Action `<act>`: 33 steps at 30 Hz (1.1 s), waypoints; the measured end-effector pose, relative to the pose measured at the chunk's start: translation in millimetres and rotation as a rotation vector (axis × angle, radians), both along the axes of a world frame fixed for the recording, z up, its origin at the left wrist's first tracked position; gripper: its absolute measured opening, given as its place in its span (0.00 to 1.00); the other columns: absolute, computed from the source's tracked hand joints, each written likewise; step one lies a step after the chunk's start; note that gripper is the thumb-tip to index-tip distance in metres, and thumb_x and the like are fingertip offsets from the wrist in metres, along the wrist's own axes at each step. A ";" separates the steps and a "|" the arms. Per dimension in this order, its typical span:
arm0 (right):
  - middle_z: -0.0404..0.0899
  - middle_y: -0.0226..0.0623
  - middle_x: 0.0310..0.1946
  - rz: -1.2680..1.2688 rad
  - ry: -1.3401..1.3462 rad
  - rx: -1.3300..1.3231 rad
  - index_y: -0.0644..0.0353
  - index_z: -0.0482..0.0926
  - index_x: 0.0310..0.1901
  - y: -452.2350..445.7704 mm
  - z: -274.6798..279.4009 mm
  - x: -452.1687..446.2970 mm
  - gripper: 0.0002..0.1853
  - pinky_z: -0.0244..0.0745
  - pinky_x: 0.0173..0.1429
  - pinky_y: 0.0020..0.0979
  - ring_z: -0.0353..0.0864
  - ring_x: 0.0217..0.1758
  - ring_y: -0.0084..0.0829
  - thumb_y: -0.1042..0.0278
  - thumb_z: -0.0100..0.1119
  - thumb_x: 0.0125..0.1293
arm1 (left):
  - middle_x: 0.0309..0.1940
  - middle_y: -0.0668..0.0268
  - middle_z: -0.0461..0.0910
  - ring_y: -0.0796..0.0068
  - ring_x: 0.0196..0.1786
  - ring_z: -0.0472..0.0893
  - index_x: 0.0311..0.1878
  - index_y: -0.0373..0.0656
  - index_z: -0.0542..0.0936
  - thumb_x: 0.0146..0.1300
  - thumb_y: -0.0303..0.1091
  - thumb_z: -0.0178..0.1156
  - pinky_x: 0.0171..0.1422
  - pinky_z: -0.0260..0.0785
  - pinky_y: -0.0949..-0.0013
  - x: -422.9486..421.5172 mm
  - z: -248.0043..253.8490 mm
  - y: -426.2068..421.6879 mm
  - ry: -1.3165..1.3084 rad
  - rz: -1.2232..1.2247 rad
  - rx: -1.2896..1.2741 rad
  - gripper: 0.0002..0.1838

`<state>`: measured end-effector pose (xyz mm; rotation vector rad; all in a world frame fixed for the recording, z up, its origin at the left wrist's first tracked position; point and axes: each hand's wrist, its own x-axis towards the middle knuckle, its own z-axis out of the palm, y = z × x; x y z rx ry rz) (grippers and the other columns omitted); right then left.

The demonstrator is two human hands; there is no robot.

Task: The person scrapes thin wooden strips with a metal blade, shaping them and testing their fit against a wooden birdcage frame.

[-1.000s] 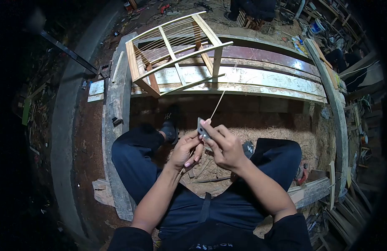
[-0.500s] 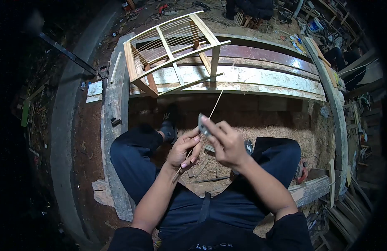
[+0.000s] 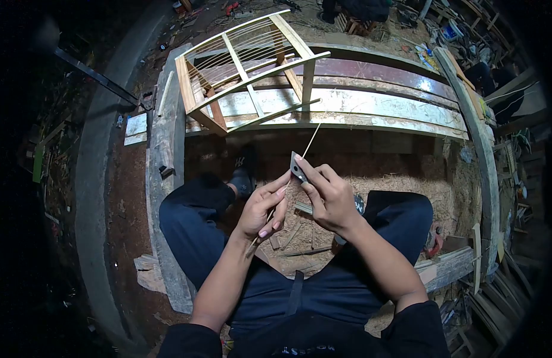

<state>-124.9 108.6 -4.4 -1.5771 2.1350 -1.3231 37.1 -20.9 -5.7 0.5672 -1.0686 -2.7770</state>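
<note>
My left hand is closed around a thin wooden strip that slants from my wrist up past my fingers. In my right hand is a small flat metal blade with a dark hole, gripped between thumb and fingers. The blade lies against the strip, just above my left fingertips. Its lower part is hidden by my right fingers. Beyond the strip's far end, a light wooden frame with thin parallel rods rests on the bench boards.
A white-worn plank and a reddish board span the bench ahead. Side beams run left and right of my legs. Wood shavings cover the ground. Another person's dark clothing shows at the top.
My right hand, blurred before, now shows sharply, slightly lower and to the right. The blade appears turned, with its flat face more visible. My left hand keeps its hold on the strip.
</note>
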 end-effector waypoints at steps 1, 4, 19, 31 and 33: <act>0.80 0.40 0.36 0.001 0.006 0.001 0.42 0.75 0.74 2.3 1.3 0.9 0.30 0.80 0.35 0.42 0.84 0.31 0.43 0.69 0.61 0.71 | 0.13 0.66 0.72 0.83 0.05 0.62 0.83 0.40 0.58 0.85 0.33 0.41 0.12 0.58 0.80 -0.7 1.5 0.7 0.006 0.001 0.001 0.27; 0.80 0.40 0.36 0.128 0.004 -0.050 0.43 0.75 0.74 5.8 5.0 18.1 0.30 0.81 0.36 0.43 0.84 0.32 0.42 0.68 0.63 0.70 | 0.13 0.65 0.72 0.83 0.05 0.62 0.83 0.40 0.58 0.85 0.32 0.40 0.13 0.59 0.81 -1.8 8.2 1.1 0.014 0.016 0.037 0.27; 0.79 0.41 0.35 -0.020 -0.014 0.013 0.47 0.76 0.74 2.8 -4.5 2.1 0.30 0.79 0.36 0.40 0.83 0.31 0.42 0.71 0.61 0.70 | 0.14 0.63 0.74 0.84 0.05 0.61 0.82 0.39 0.61 0.84 0.33 0.42 0.11 0.55 0.81 -3.8 -0.2 3.3 0.008 0.026 -0.006 0.27; 0.78 0.41 0.35 0.101 0.001 -0.034 0.41 0.75 0.75 6.0 -5.3 16.0 0.30 0.80 0.36 0.44 0.83 0.31 0.45 0.66 0.61 0.71 | 0.13 0.65 0.72 0.83 0.05 0.61 0.83 0.41 0.59 0.85 0.32 0.42 0.11 0.57 0.80 -5.4 3.2 4.3 -0.022 0.035 -0.007 0.27; 0.78 0.41 0.35 0.042 -0.051 -0.022 0.41 0.74 0.75 2.5 -7.8 12.1 0.29 0.80 0.36 0.44 0.83 0.31 0.45 0.66 0.61 0.72 | 0.13 0.65 0.72 0.83 0.05 0.61 0.83 0.41 0.57 0.84 0.32 0.42 0.11 0.57 0.80 -3.6 -0.7 0.3 -0.012 -0.006 -0.053 0.28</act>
